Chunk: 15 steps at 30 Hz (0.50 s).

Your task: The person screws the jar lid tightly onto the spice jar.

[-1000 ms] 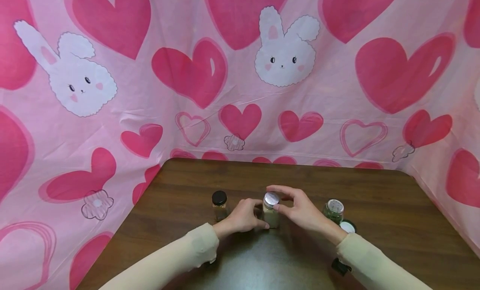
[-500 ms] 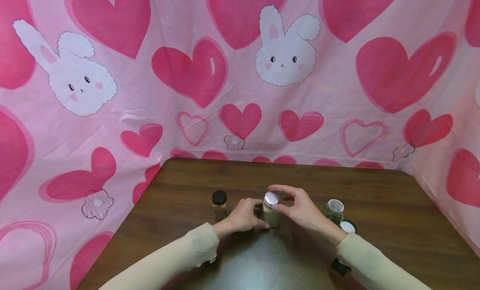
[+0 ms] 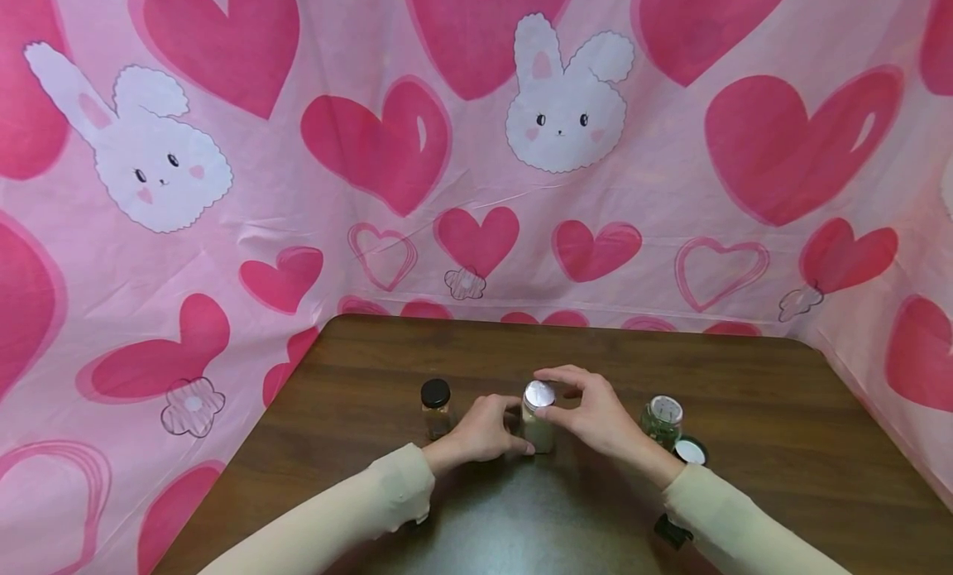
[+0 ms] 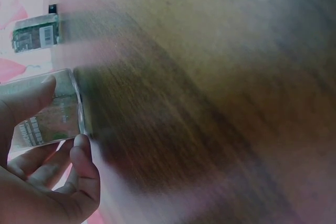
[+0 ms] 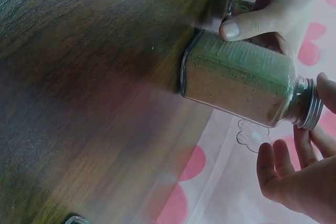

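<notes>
A square glass spice jar (image 3: 538,434) with tan-green powder stands upright on the table, topped by a silver metal lid (image 3: 539,393). My left hand (image 3: 480,430) grips its body, the thumb on the near side and fingers behind. In the right wrist view the powder fills most of the jar (image 5: 236,80), and the left thumb presses its wall. My right hand (image 3: 596,414) pinches the rim of the silver lid (image 5: 314,107) between thumb and fingers. The left wrist view shows the jar's base (image 4: 79,106) and a printed label.
A black-capped jar (image 3: 436,405) stands left of my left hand. Beyond my right wrist are a jar of green herbs (image 3: 661,422) and a round dark-rimmed cap (image 3: 691,451). A small black object (image 3: 672,530) shows beside the right sleeve. A pink heart-patterned cloth (image 3: 476,170) hangs behind.
The right thumb has slid slightly left along the lid and the index fingertip slightly right. My left hand and the jar hold their place.
</notes>
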Tool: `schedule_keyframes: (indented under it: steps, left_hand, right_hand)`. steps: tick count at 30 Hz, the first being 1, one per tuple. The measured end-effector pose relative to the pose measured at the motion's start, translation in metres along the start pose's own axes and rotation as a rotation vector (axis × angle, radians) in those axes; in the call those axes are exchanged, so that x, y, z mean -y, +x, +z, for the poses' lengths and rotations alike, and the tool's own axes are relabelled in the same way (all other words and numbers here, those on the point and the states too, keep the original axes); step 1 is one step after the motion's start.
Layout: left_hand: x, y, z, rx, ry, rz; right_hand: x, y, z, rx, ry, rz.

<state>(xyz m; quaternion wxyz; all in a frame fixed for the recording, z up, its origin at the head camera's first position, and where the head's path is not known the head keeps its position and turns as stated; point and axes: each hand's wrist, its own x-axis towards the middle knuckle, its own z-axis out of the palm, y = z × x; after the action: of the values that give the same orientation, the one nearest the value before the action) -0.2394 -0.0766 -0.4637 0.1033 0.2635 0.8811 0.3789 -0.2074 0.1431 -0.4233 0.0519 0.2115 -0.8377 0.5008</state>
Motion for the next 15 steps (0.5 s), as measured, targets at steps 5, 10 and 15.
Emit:
schedule_keyframes:
  steps: [5, 10, 15]
  left_hand:
    - [0.0001, 0.0001, 0.0005, -0.003, 0.004, 0.003]
    - [0.0000, -0.0002, 0.0005, -0.003, 0.000, -0.001]
    - [0.0003, 0.0002, 0.0003, -0.001, -0.002, -0.002]
  right_hand:
    - [0.0006, 0.0001, 0.0017, -0.019, -0.030, 0.006]
    - [0.0011, 0.0002, 0.0025, -0.013, -0.048, 0.014]
    - [0.0022, 0.0006, 0.0021, -0.001, -0.059, 0.010]
